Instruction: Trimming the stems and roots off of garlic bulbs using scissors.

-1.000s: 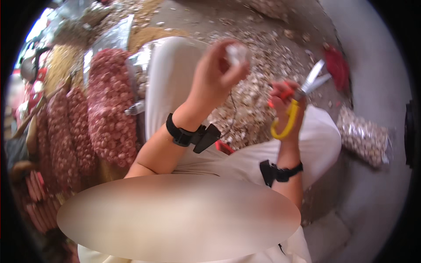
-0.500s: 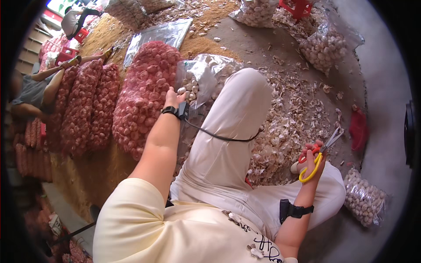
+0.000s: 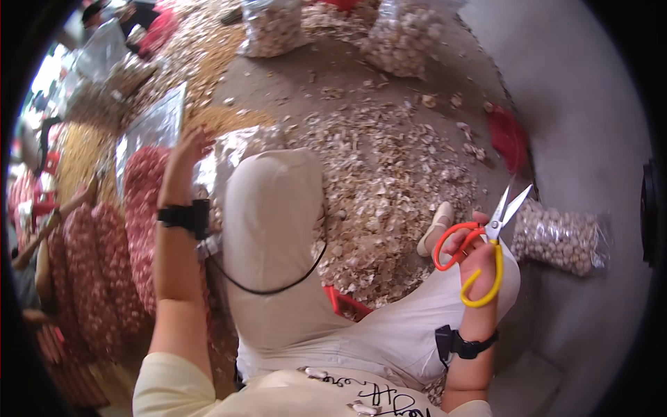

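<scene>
In my right hand (image 3: 476, 247) is a pair of scissors (image 3: 495, 228) with one orange and one yellow handle. Their blades are spread and point away from me, above my bent right knee. Stretched forward past my left knee, my left hand (image 3: 186, 156) has its fingers extended and somewhat blurred, and no garlic shows in it. It is over the far end of a red mesh sack (image 3: 142, 208) of garlic, beside a clear plastic bag (image 3: 233, 147). The bag's contents are mostly hidden behind my knee and arm.
Loose garlic skins (image 3: 375, 181) cover the floor between my legs. Filled clear bags stand ahead, one a garlic bag (image 3: 403, 38). A smaller garlic bag (image 3: 556, 236) lies at right, near a red mesh piece (image 3: 507, 137). More red sacks (image 3: 87, 271) and people are at left.
My left hand has moved from the garlic at the clear bag's opening to farther forward. The view has turned right, shifting the surroundings left. The scissors stay in my right hand.
</scene>
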`<state>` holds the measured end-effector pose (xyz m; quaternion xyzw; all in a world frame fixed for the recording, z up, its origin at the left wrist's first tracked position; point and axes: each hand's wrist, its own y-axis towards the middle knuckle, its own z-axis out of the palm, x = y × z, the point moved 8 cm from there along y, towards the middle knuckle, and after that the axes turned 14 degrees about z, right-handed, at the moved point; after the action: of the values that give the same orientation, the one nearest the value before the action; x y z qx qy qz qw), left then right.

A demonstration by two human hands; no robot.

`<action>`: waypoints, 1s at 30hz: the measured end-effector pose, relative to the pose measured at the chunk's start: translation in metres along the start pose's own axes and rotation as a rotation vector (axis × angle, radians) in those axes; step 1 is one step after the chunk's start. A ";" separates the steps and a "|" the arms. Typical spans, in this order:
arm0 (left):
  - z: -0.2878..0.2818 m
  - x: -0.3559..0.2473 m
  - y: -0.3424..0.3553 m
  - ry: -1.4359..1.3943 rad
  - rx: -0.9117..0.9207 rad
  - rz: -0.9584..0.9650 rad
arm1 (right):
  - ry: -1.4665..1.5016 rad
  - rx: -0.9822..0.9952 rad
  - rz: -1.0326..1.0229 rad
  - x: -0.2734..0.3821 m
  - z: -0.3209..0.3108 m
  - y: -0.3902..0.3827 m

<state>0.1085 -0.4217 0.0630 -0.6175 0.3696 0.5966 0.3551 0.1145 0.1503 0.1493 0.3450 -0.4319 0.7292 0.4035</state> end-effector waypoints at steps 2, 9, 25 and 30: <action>0.075 -0.056 0.036 0.147 0.251 0.106 | 0.019 -0.059 -0.033 0.039 -0.014 -0.010; 0.389 -0.021 0.154 0.454 0.969 0.107 | -0.167 -0.469 -0.394 0.155 -0.190 0.009; 0.784 0.324 0.254 1.120 1.101 0.589 | 0.318 -0.865 0.177 -0.071 -0.445 0.078; 0.705 0.313 0.213 0.414 0.711 -0.142 | 0.262 -0.795 0.108 -0.053 -0.424 0.083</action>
<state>-0.4083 0.0874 -0.2750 -0.5873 0.5726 0.2693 0.5046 -0.0014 0.4950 -0.0896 0.0438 -0.6422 0.5634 0.5179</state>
